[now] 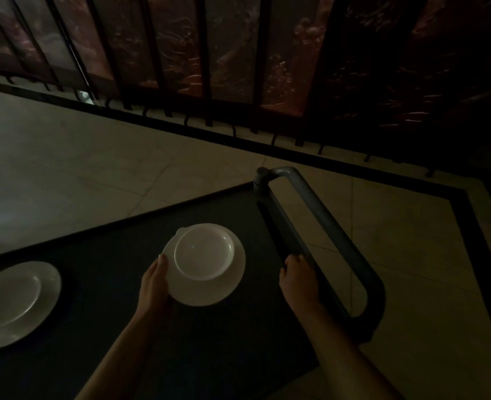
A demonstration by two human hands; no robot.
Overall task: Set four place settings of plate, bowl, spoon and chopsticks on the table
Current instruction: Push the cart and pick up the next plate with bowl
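Left hand (155,284) grip grasping plate (209,294) under bowl (204,252); right hand (296,281) grip clenched on cart edge (273,226)

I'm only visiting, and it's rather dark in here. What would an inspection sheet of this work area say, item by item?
Surface: black top of a cart, dimly lit.
Job's things: white plate with a bowl on it; second plate lying at the cart's left; no spoons or chopsticks seen.
Clutter: nothing seen.
Hands: left hand holds the plate by its rim; right hand grips the cart's right edge beside the grey handle.
Cables: nothing seen.
Surroundings: pale tiled floor with a dark border; dark panelled screen behind.
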